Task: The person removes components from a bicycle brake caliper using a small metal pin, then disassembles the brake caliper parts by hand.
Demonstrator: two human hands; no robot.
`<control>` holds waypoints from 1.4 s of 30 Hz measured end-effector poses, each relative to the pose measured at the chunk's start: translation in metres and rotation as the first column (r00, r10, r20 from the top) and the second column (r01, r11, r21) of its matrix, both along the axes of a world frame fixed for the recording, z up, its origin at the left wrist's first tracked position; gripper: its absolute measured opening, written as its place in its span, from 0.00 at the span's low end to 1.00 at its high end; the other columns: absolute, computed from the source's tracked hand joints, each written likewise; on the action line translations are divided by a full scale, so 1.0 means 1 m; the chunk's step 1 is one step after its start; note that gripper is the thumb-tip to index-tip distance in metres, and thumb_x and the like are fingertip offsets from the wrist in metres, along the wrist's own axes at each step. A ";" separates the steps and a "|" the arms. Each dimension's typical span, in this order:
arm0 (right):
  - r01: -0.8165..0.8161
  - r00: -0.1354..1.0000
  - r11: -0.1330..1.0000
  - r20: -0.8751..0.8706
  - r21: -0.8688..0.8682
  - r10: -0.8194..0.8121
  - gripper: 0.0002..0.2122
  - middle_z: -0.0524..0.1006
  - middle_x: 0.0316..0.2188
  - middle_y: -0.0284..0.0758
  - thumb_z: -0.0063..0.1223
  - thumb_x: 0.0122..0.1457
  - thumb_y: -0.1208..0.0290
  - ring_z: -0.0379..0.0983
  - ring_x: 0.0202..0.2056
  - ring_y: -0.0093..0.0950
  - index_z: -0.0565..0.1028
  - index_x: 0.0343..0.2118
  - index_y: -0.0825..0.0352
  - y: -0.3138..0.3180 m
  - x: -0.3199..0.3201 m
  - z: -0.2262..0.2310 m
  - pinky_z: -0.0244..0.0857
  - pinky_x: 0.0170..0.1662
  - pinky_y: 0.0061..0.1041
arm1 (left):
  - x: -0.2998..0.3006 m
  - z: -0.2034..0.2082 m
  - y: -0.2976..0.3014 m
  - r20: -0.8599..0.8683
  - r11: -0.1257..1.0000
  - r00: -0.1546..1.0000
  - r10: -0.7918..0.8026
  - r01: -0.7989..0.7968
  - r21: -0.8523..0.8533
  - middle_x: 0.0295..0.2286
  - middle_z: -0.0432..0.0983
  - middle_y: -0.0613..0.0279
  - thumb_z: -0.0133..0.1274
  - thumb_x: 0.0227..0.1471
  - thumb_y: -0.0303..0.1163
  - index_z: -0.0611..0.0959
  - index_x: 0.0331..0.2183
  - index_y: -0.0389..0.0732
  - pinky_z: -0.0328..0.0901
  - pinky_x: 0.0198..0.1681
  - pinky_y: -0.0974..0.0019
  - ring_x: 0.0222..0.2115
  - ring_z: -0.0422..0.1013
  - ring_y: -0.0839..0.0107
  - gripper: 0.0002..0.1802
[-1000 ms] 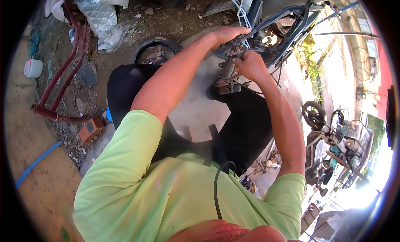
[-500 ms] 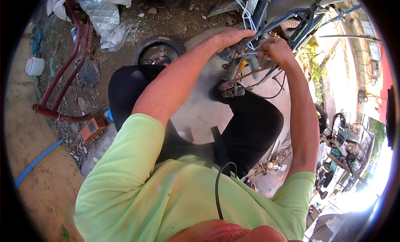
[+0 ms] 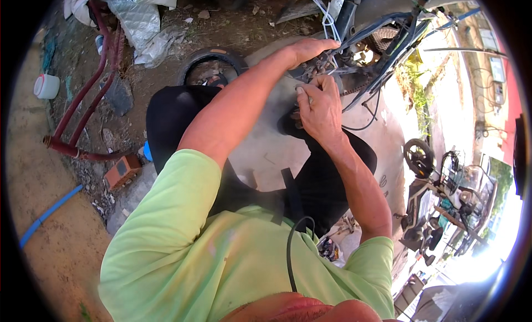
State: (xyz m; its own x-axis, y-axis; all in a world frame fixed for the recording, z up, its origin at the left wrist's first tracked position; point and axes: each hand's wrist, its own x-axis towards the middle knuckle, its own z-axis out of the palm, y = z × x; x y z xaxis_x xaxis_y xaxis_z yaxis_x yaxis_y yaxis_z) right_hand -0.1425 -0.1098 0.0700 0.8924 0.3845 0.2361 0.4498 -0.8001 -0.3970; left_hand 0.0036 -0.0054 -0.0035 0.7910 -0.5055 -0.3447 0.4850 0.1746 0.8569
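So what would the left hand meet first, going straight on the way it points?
The left hand would likely meet the dark frame tube just beyond it; depth is unclear there.

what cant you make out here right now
In the head view:
Right hand: anything in its grip, hidden by the hand itself.
Left hand: its palm, hidden by its back.
Dark tube: top end, cut off by the upper edge.
Tyre: lower part, behind the left knee.
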 end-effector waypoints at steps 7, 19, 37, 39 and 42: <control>-0.058 0.948 0.996 -0.308 0.069 0.077 0.08 0.74 0.31 0.40 0.60 0.57 0.70 0.72 0.39 0.37 0.83 0.33 0.70 -0.031 0.033 -0.006 0.66 0.43 0.34 | -0.007 0.011 0.006 -0.010 0.999 0.999 -0.032 0.031 -0.021 0.26 0.80 0.58 0.55 0.54 0.62 0.82 0.32 0.38 0.69 0.24 0.67 0.20 0.74 0.71 0.32; -0.062 0.987 0.969 -0.159 -0.238 0.024 0.08 0.82 0.33 0.43 0.56 0.56 0.68 0.78 0.38 0.43 0.83 0.31 0.65 -0.057 0.061 -0.006 0.70 0.44 0.40 | -0.009 0.013 0.007 0.011 1.000 1.000 -0.020 0.020 0.022 0.22 0.79 0.58 0.55 0.53 0.63 0.82 0.34 0.38 0.69 0.24 0.68 0.21 0.75 0.71 0.33; 0.115 0.990 0.983 0.101 -0.144 -0.101 0.07 0.77 0.32 0.42 0.54 0.62 0.68 0.76 0.35 0.45 0.78 0.37 0.65 -0.056 0.058 -0.006 0.70 0.38 0.42 | -0.002 -0.001 0.004 0.058 1.000 0.998 -0.012 0.013 -0.019 0.25 0.79 0.59 0.54 0.56 0.60 0.81 0.34 0.38 0.71 0.24 0.67 0.24 0.77 0.71 0.30; 0.075 0.988 0.992 0.145 -0.103 -0.060 0.07 0.76 0.33 0.42 0.54 0.62 0.68 0.76 0.35 0.44 0.78 0.37 0.65 -0.057 0.060 -0.008 0.71 0.37 0.41 | -0.003 -0.001 0.004 0.051 0.999 0.999 -0.011 0.013 -0.031 0.26 0.79 0.59 0.54 0.56 0.60 0.81 0.35 0.38 0.71 0.24 0.67 0.23 0.77 0.71 0.30; 0.083 0.993 0.986 0.096 -0.144 -0.070 0.07 0.76 0.33 0.42 0.54 0.62 0.68 0.76 0.35 0.45 0.78 0.37 0.65 -0.059 0.063 -0.007 0.71 0.37 0.41 | -0.004 0.002 0.006 0.021 1.000 1.000 -0.015 0.016 -0.009 0.26 0.79 0.59 0.54 0.56 0.60 0.81 0.35 0.37 0.72 0.24 0.67 0.23 0.77 0.71 0.31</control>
State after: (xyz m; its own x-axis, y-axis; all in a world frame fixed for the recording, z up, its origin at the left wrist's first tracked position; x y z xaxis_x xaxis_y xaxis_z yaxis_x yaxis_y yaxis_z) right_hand -0.0794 -0.1685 0.0628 0.8981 0.3527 0.2628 0.4138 -0.8802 -0.2324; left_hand -0.0003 0.0010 -0.0012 0.7900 -0.5206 -0.3239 0.4700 0.1750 0.8651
